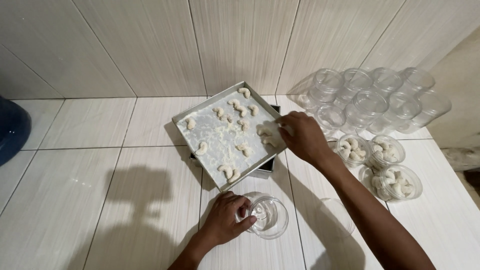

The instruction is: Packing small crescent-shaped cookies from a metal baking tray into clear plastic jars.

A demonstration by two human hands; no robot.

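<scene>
Cookies (227, 171) dot the tray (200, 127) on the floor; right hand (304, 136) pinches one at its right edge, left hand (226, 218) grips the jar (270, 216) below.

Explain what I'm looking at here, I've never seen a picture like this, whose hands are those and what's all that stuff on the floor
There is one picture, taken by a camera worn on a person's head, looking down at their own two bare hands over a tiled floor. The left hand grips an empty clear plastic jar. The right hand reaches to the edge of a square metal tray that holds pale crescent-shaped cookies dusted in white powder. To the right stand three filled jars and, behind them, a cluster of empty jars. A clear lid lies near the held jar.
</scene>
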